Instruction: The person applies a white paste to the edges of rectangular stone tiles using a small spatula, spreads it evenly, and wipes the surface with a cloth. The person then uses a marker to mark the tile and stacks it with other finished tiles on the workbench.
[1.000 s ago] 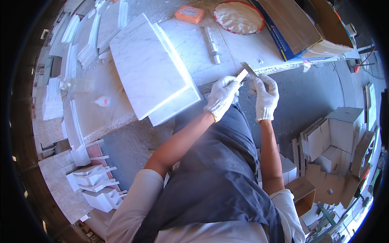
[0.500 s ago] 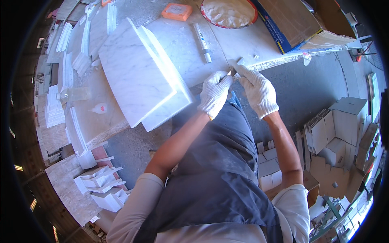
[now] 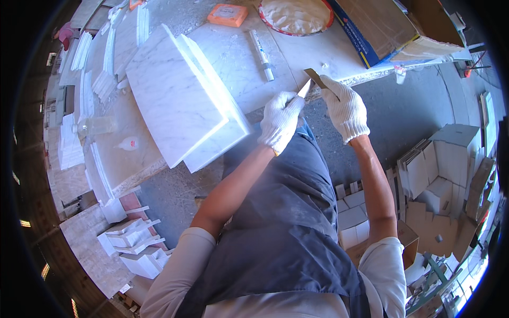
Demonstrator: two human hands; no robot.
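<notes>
My left hand [image 3: 281, 121], in a white knitted glove, is closed round a small pointed metal blade [image 3: 304, 88] that juts from its fingers. My right hand [image 3: 345, 108], gloved alike, grips a flat, dark metal scraper [image 3: 315, 77] pointing up and left. The two tools lie close together near the bench's front edge; whether they touch I cannot tell. Left of my hands, white grey-veined marble slabs [image 3: 172, 100] stand joined at an angle, overhanging the bench edge. Beyond them lies a white marker [image 3: 261, 55], and farther back a red-rimmed basin [image 3: 261, 19] holds white paste.
An orange block [image 3: 227, 15] sits at the back of the bench. An open cardboard box [image 3: 382, 32] stands at the far right. On the left are a clear bottle [image 3: 98, 125] and stacked stone strips [image 3: 79, 52]. White cartons [image 3: 456, 143] pile up on the right.
My right hand has shifted right and slightly away from my left, and more of both blades shows between them. The left hand has barely moved.
</notes>
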